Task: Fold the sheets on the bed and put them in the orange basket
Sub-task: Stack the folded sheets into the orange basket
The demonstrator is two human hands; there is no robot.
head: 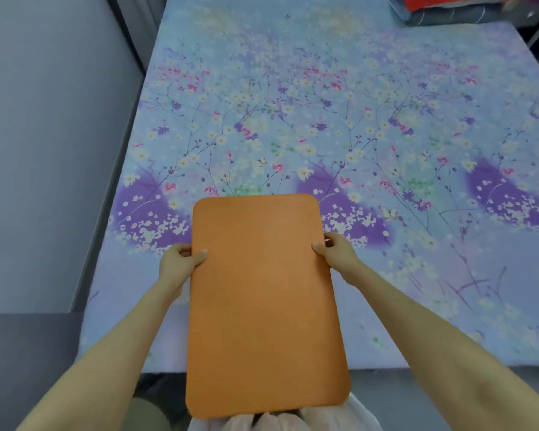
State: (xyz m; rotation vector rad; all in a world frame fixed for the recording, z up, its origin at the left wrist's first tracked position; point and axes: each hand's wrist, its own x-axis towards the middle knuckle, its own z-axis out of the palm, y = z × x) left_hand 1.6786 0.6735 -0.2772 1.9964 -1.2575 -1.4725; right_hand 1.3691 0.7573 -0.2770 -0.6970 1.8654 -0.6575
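I hold a flat orange panel (pixel 265 306) with rounded corners above the near edge of the bed; it may be the orange basket seen from its underside or lid, I cannot tell which. My left hand (pixel 181 259) grips its left edge and my right hand (pixel 333 251) grips its right edge, thumbs on top. A floral sheet (pixel 308 119) in pale blue and purple lies spread flat over the whole bed. No other loose sheet shows on the bed.
A grey wall (pixel 44 150) runs along the bed's left side. Folded bedding (pixel 442 10) in grey and orange sits at the bed's far right corner. Dark floor (pixel 28 353) lies at the near left. White cloth (pixel 262 423) shows below the panel.
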